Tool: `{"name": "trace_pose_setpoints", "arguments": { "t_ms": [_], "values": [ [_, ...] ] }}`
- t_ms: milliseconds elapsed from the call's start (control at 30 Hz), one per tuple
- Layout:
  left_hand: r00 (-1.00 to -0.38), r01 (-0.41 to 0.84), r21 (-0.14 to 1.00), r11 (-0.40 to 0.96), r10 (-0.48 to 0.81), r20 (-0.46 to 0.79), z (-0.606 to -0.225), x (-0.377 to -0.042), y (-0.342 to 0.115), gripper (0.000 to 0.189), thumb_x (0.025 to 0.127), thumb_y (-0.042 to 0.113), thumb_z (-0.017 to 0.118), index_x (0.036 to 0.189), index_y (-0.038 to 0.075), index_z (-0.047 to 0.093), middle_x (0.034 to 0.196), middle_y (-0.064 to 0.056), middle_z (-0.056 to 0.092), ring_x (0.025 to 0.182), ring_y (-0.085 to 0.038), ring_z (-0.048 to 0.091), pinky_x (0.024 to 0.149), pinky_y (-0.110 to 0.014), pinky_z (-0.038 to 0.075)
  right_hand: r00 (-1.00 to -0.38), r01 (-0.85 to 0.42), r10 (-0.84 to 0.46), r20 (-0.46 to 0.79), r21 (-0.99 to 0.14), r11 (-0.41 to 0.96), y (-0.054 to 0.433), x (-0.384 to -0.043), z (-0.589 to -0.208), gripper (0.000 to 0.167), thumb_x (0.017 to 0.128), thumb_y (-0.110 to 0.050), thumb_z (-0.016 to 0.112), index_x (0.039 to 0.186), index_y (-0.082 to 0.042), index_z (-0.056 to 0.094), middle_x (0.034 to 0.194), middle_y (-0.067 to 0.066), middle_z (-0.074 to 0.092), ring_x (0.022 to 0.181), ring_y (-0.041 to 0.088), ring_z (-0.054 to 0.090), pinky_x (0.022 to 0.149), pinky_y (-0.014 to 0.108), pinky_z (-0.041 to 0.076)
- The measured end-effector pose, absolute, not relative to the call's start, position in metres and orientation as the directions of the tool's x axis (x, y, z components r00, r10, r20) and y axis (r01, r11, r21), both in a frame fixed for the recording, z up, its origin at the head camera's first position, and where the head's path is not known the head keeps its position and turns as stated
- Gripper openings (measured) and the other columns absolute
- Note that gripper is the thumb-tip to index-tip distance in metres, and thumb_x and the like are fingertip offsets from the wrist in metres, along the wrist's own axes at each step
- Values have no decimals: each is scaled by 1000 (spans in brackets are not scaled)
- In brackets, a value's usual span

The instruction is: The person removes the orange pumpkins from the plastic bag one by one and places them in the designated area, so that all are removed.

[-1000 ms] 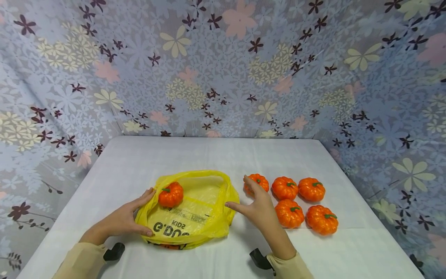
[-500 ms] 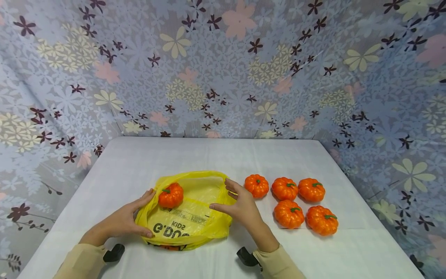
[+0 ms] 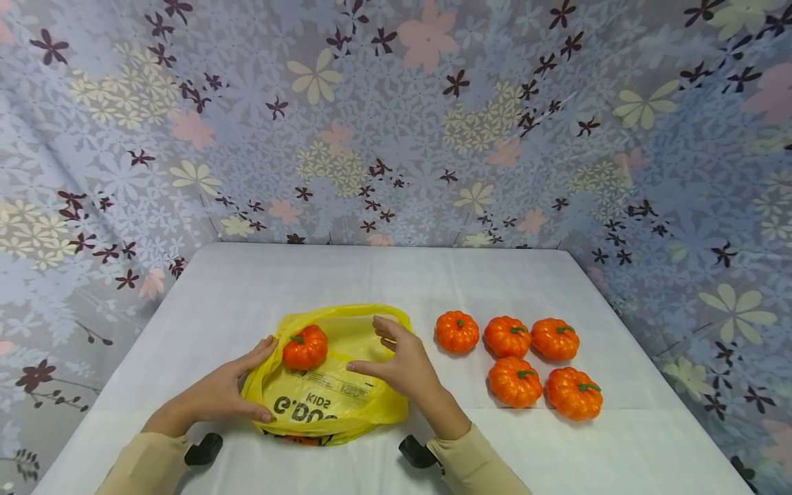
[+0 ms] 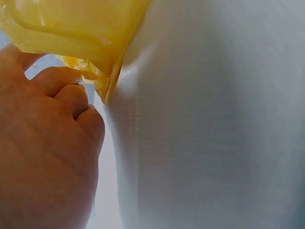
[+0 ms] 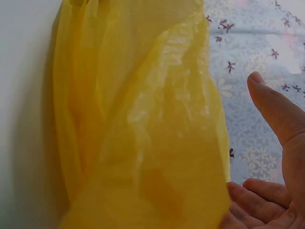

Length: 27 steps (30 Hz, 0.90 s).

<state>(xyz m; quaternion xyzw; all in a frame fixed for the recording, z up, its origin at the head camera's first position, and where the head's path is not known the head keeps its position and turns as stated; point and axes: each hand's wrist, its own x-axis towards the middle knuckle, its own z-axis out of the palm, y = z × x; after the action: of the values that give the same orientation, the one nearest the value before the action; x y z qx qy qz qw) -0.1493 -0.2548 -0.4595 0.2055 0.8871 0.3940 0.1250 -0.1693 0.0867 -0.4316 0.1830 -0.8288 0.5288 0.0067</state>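
A yellow plastic bag [image 3: 396, 405] lies on the table with its mouth spread wide and dark print showing inside. One small orange pumpkin [image 3: 305, 347] with a green stem sits in the left part of the bag. My left hand [image 3: 213, 395] holds the bag's left edge, thumb at the near side; in the left wrist view its fingers [image 4: 71, 98] are curled beside the yellow plastic. Over the right side of the mouth hovers my right hand [image 3: 405, 364], thumb and fingers apart, holding nothing. The right wrist view shows the bag's outer side [image 5: 157, 119] next to the thumb.
Several more orange pumpkins [image 3: 515, 382] stand in a loose group to the right of the bag. A white cloth covers the table [image 3: 383, 271]. Behind it hangs a flowered curtain [image 3: 396, 137]. Each wrist bears a black device [image 3: 416, 452].
My right hand has moved left, from beside the nearest pumpkin to over the bag's mouth. The left hand, the bag and the pumpkins have stayed put.
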Motion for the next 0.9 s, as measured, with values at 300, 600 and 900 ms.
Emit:
{"name": "trace_pose_setpoints", "arguments": {
  "t_ms": [300, 600, 900],
  "values": [
    [-887, 263, 742, 617, 457, -65, -459, -148, -254, 117, 70, 43, 91, 161, 10, 24, 166, -18, 10, 149, -46, 9, 112, -70, 13, -928, -304, -327, 180, -873, 382, 73, -173, -437, 91, 75, -35, 91, 147, -1, 47, 146, 18, 52, 131, 30, 53, 106, 39, 47],
    [-883, 275, 736, 619, 465, -60, -457, -149, -254, 118, 70, 44, 91, 160, 9, 24, 165, -19, 11, 149, -46, 10, 113, -70, 13, -924, -299, -350, 154, -861, 411, 55, -176, -440, 96, 73, -41, 91, 148, 0, 47, 146, 17, 52, 131, 30, 54, 105, 40, 47],
    [-880, 272, 738, 618, 469, -68, -455, -150, -253, 117, 71, 44, 90, 160, 6, 24, 165, -20, 11, 149, -47, 10, 113, -70, 13, -919, -298, -372, 132, -851, 432, 43, -180, -442, 96, 72, -41, 92, 147, 1, 47, 147, 15, 52, 131, 29, 53, 105, 40, 47]
  ]
}}
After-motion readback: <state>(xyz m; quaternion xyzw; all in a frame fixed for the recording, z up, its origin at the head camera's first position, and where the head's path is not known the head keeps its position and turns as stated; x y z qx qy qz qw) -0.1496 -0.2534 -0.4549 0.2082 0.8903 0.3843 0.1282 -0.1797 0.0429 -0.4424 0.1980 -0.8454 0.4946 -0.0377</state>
